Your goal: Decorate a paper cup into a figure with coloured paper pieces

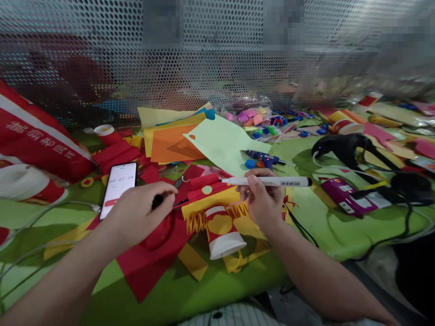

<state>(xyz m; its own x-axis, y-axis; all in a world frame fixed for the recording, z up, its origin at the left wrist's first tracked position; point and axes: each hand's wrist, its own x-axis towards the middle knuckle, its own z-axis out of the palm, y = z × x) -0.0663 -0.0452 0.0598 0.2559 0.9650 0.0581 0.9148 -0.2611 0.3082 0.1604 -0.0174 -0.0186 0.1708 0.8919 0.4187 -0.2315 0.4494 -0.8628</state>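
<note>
My right hand [263, 197] is closed around a white marker [278, 181], held level with its narrow end pointing left and its black end to the right. My left hand [144, 208] pinches a small black piece [157, 201] that looks like the marker's cap. Between the hands lies a red and yellow paper piece [197, 192] with a pale green circle and a zigzag fringe. Just below it, a paper cup [222, 235] wrapped in red, with a yellow shape on it, is tilted. Under my left hand are red paper [146, 276] and a partly hidden red loop.
A phone [118, 185] showing a timer lies left, near a large red bag [37, 131]. Coloured sheets [224, 140] and a blue glue gun [263, 157] lie behind the hands. A purple power strip [346, 194], black headgear [353, 149] and cables occupy the right.
</note>
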